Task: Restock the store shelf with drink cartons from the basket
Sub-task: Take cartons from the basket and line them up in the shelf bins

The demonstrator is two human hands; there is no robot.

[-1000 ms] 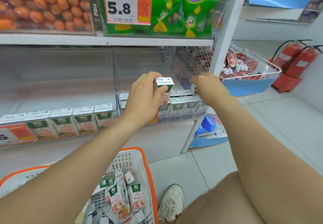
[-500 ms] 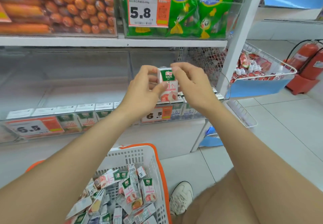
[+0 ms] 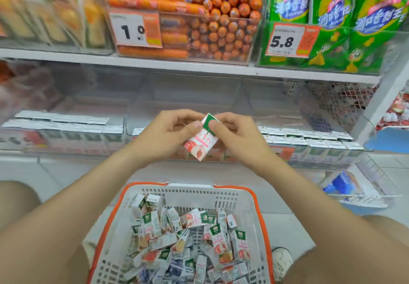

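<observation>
Two hands are gripping one drink carton (image 3: 199,143), held mid-air in front of the clear shelf bins (image 3: 194,93) and above the basket (image 3: 190,197). Left hand (image 3: 169,134) is pinching the carton's left edge, thumb on the front and fingers curled behind. Right hand (image 3: 241,133) is pinching the green top from the right, fingers curled too. Carton is tilting, pink fruit face toward the camera, so it's probably being turned so the label ends up facing out.

Basket is sitting low between the person's legs, within easy reach, holding a jumble of loose cartons (image 3: 199,239), so plenty is left to stock. Shelved cartons (image 3: 314,138) are standing upright in tidy rows in the bins either side. The bin behind the hands is looking mostly unfilled and is likely the target. Placement is going to need the carton upright, flush with the row.
</observation>
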